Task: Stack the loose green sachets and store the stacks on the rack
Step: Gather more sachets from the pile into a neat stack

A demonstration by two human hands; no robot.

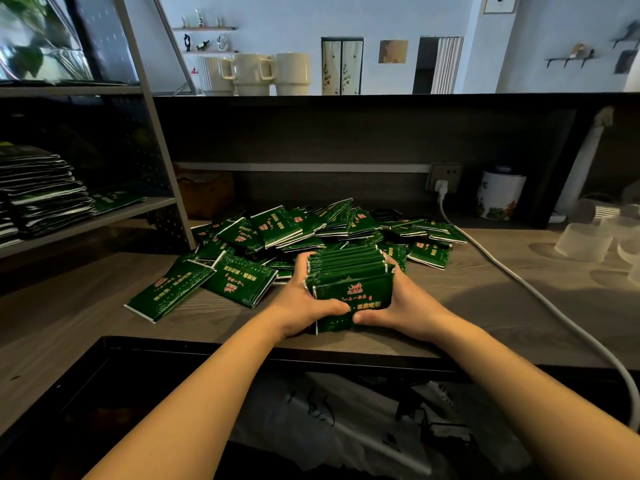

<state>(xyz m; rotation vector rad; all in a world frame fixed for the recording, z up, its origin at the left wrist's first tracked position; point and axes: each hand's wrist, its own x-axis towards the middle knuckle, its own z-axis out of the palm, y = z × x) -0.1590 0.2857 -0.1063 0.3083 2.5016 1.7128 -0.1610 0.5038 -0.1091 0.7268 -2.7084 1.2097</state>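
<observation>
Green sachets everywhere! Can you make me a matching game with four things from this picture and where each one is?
Things:
1. bundle of sachets
2. cream mugs
3. white cable
4. stored stacks

Places:
A. on the rack shelf at the left
B. between both hands
C. on the high ledge at the back
D. trailing across the table from the wall socket

Pairs: 1-B, 2-C, 3-D, 4-A

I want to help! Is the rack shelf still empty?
No, the rack shelf already holds stacks of sachets.
</observation>
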